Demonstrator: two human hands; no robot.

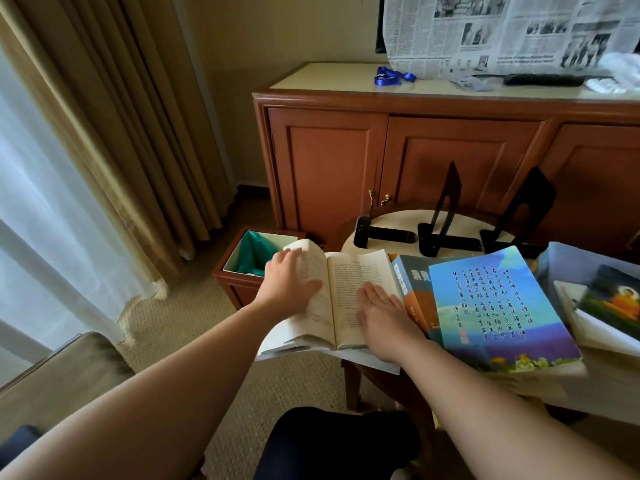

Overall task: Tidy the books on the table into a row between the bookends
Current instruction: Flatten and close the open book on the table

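Observation:
An open book (341, 278) with printed pages lies at the left edge of a small round table (398, 220), overhanging it. My left hand (289, 282) lies flat on its raised left pages. My right hand (382, 311) presses flat on its right page. Right of it lies a blue book with calligraphy (498, 306) on top of a dark blue and orange book (412, 282). More books (606, 306) lie at the far right. Black metal bookends stand at the back: one lying low (384, 233), one upright (446, 206), another upright (526, 206).
A wooden waste bin with a green liner (256, 258) stands on the carpet left of the table. Behind is a wooden cabinet (433, 150) with a blue lanyard (393, 76) and newspaper (502, 29) on top. Curtains hang at left. My knee (332, 441) is below.

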